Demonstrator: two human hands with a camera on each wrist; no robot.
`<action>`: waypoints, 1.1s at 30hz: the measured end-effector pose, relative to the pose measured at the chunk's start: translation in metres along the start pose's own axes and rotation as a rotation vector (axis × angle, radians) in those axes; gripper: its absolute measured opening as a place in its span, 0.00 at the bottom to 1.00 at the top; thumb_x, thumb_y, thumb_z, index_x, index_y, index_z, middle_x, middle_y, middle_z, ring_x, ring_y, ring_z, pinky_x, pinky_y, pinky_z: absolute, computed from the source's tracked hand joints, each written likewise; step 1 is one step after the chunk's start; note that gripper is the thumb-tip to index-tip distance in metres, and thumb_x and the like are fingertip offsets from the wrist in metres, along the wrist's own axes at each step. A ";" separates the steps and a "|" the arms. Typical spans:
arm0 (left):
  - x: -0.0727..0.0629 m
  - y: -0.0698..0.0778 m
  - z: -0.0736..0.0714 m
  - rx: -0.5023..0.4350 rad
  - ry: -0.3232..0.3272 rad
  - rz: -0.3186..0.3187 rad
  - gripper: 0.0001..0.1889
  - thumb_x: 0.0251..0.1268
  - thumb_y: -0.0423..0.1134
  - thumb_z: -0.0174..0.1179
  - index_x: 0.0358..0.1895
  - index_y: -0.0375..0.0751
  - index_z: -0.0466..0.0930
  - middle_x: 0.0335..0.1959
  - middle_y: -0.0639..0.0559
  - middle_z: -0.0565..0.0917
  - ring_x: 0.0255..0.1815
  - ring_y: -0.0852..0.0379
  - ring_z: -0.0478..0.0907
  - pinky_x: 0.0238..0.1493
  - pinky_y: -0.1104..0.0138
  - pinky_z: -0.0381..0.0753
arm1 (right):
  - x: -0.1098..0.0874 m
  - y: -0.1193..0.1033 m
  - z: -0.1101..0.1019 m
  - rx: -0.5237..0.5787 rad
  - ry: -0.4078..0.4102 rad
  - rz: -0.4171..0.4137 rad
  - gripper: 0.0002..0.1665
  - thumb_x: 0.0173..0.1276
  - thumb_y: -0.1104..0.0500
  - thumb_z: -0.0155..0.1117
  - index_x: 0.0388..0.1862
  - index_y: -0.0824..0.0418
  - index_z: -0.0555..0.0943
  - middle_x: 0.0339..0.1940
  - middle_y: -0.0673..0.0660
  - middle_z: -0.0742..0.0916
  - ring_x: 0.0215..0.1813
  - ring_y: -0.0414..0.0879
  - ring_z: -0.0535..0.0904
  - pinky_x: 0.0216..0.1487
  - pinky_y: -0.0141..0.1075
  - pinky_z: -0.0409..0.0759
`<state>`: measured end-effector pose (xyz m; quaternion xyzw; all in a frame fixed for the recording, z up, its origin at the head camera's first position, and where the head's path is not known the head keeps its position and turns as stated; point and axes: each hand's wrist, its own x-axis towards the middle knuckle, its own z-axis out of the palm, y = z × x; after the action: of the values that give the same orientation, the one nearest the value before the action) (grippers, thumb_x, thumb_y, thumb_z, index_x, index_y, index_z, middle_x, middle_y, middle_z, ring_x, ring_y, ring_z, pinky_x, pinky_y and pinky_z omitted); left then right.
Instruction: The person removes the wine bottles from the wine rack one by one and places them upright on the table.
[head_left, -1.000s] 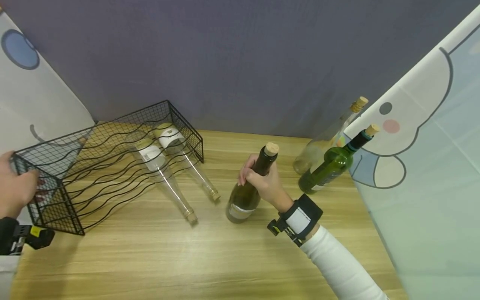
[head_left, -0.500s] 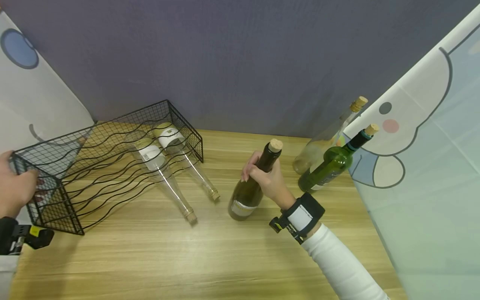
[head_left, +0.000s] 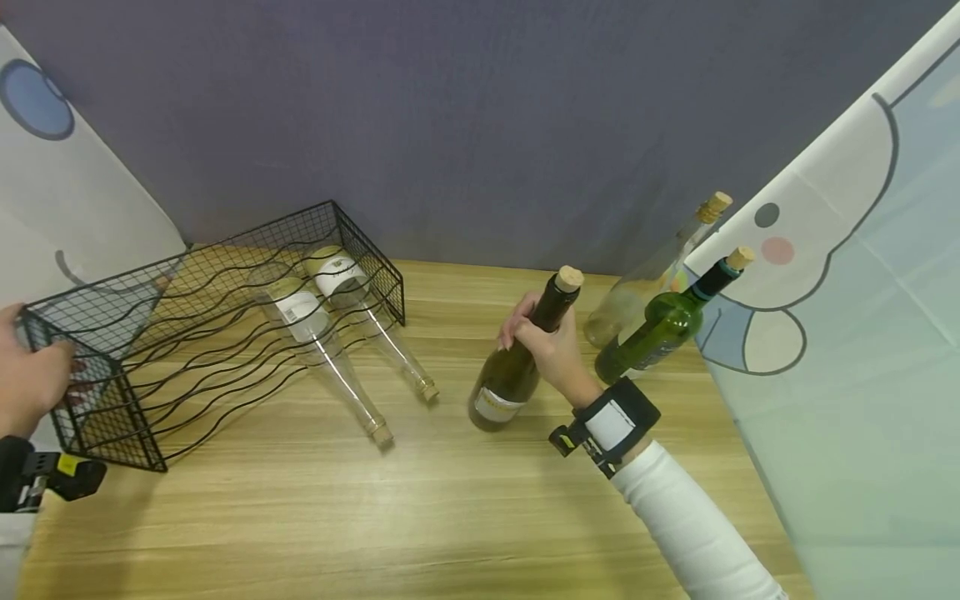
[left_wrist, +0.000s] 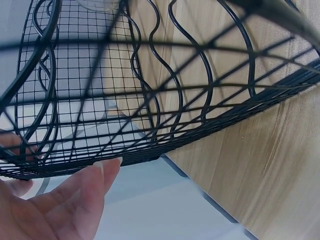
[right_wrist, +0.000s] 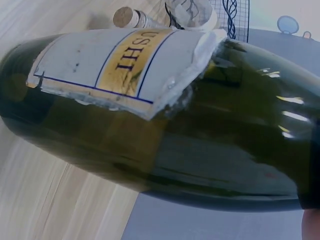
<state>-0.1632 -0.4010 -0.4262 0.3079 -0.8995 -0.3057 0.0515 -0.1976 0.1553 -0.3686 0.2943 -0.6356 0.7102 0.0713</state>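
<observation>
My right hand point(head_left: 551, 346) grips a dark olive-green wine bottle point(head_left: 510, 375) around its neck and shoulder. A cork fills its mouth, and the bottle leans with its neck toward the back right. The right wrist view shows the torn label point(right_wrist: 125, 60) on the bottle; whether its base touches the table cannot be told. At the far left, my left hand point(head_left: 30, 371) holds the end panel of a black wire wine rack point(head_left: 135, 408), thumb outside and fingers partly behind the mesh. Two clear corked bottles, a nearer one point(head_left: 322, 354) and a farther one point(head_left: 382, 321), lie in the rack, necks pointing forward.
A green corked bottle point(head_left: 660, 329) stands at the right, and a clear corked bottle point(head_left: 630, 296) is just behind it. A grey wall panel point(head_left: 480, 133) borders the back of the wooden table point(head_left: 420, 525). Printed white sheets hang at both sides.
My right hand has carried the dark wine bottle a little to the right and toward the back. The left hand and the rack hold nearly the same place.
</observation>
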 end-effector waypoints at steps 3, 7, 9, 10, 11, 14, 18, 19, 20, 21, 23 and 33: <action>-0.003 0.002 -0.001 -0.003 -0.008 0.007 0.37 0.68 0.30 0.31 0.79 0.37 0.27 0.44 0.16 0.67 0.27 0.34 0.73 0.18 0.51 0.76 | 0.000 0.000 -0.005 0.006 0.009 -0.002 0.12 0.59 0.67 0.53 0.21 0.76 0.67 0.15 0.50 0.81 0.18 0.50 0.79 0.26 0.38 0.84; 0.003 -0.004 0.001 -0.006 -0.012 0.011 0.38 0.68 0.31 0.31 0.80 0.41 0.26 0.32 0.23 0.71 0.12 0.55 0.68 0.10 0.59 0.74 | 0.001 -0.002 -0.010 -0.002 0.019 -0.009 0.13 0.61 0.68 0.53 0.21 0.76 0.67 0.15 0.51 0.82 0.19 0.48 0.80 0.27 0.38 0.85; 0.002 -0.003 0.001 -0.012 -0.007 0.014 0.38 0.68 0.31 0.31 0.80 0.41 0.27 0.34 0.21 0.72 0.13 0.55 0.69 0.13 0.56 0.78 | 0.001 -0.003 -0.014 -0.010 0.027 -0.008 0.13 0.62 0.68 0.53 0.21 0.76 0.67 0.15 0.52 0.82 0.19 0.49 0.80 0.27 0.38 0.85; 0.001 -0.001 0.000 -0.012 -0.011 0.004 0.38 0.68 0.31 0.31 0.79 0.39 0.27 0.40 0.17 0.71 0.14 0.53 0.69 0.13 0.58 0.76 | 0.001 -0.003 -0.016 -0.016 0.030 -0.005 0.13 0.62 0.68 0.53 0.21 0.76 0.67 0.15 0.52 0.82 0.19 0.49 0.80 0.27 0.38 0.85; 0.001 0.000 -0.001 -0.006 -0.009 0.001 0.38 0.68 0.31 0.31 0.79 0.38 0.27 0.41 0.17 0.70 0.15 0.50 0.70 0.13 0.58 0.75 | 0.001 -0.004 -0.018 -0.018 0.033 -0.005 0.13 0.62 0.68 0.53 0.21 0.76 0.67 0.15 0.53 0.82 0.19 0.49 0.80 0.27 0.39 0.85; 0.007 -0.008 0.002 -0.008 -0.003 -0.001 0.38 0.69 0.32 0.31 0.79 0.40 0.27 0.55 0.14 0.64 0.24 0.39 0.72 0.16 0.54 0.75 | 0.001 -0.004 -0.026 -0.036 0.047 -0.003 0.14 0.63 0.68 0.53 0.21 0.75 0.68 0.15 0.53 0.82 0.19 0.50 0.80 0.27 0.39 0.85; 0.020 -0.021 0.007 -0.012 -0.004 0.011 0.38 0.68 0.33 0.31 0.80 0.43 0.26 0.45 0.16 0.70 0.16 0.48 0.71 0.13 0.52 0.75 | -0.001 -0.005 -0.038 -0.067 0.082 0.001 0.14 0.64 0.67 0.53 0.20 0.74 0.69 0.15 0.54 0.81 0.19 0.51 0.79 0.28 0.39 0.84; 0.017 -0.018 0.005 -0.013 -0.009 0.009 0.38 0.69 0.32 0.31 0.80 0.42 0.26 0.42 0.17 0.71 0.16 0.48 0.71 0.13 0.53 0.75 | -0.001 -0.005 -0.041 -0.070 0.095 0.004 0.14 0.64 0.67 0.53 0.20 0.74 0.69 0.15 0.55 0.81 0.19 0.51 0.79 0.28 0.39 0.84; 0.015 -0.015 0.004 -0.017 -0.016 0.009 0.38 0.69 0.32 0.31 0.79 0.41 0.26 0.36 0.19 0.72 0.12 0.54 0.69 0.13 0.55 0.78 | -0.001 -0.005 -0.044 -0.071 0.104 0.008 0.14 0.64 0.68 0.52 0.20 0.74 0.69 0.15 0.55 0.81 0.19 0.51 0.78 0.28 0.39 0.84; 0.012 -0.012 0.003 -0.015 -0.014 0.021 0.38 0.69 0.31 0.31 0.79 0.40 0.26 0.32 0.22 0.71 0.10 0.59 0.66 0.09 0.59 0.75 | -0.002 -0.006 -0.047 -0.072 0.113 0.015 0.14 0.64 0.68 0.52 0.20 0.74 0.69 0.15 0.55 0.81 0.19 0.51 0.78 0.28 0.39 0.84; 0.005 -0.005 0.001 -0.023 -0.019 0.015 0.38 0.69 0.31 0.31 0.79 0.41 0.26 0.29 0.24 0.72 0.10 0.61 0.66 0.09 0.62 0.74 | -0.003 -0.007 -0.052 -0.069 0.131 0.025 0.14 0.64 0.69 0.51 0.20 0.75 0.69 0.15 0.56 0.81 0.19 0.52 0.78 0.28 0.39 0.84; -0.009 0.009 -0.003 -0.036 -0.038 0.016 0.38 0.69 0.31 0.30 0.78 0.37 0.24 0.34 0.19 0.70 0.10 0.61 0.65 0.08 0.65 0.73 | -0.013 -0.019 -0.083 -0.059 0.184 0.006 0.13 0.65 0.73 0.48 0.19 0.74 0.69 0.14 0.56 0.81 0.19 0.50 0.78 0.29 0.39 0.84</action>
<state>-0.1598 -0.3918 -0.4183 0.2937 -0.8972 -0.3270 0.0425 -0.2054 0.2404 -0.3607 0.2236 -0.6479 0.7154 0.1360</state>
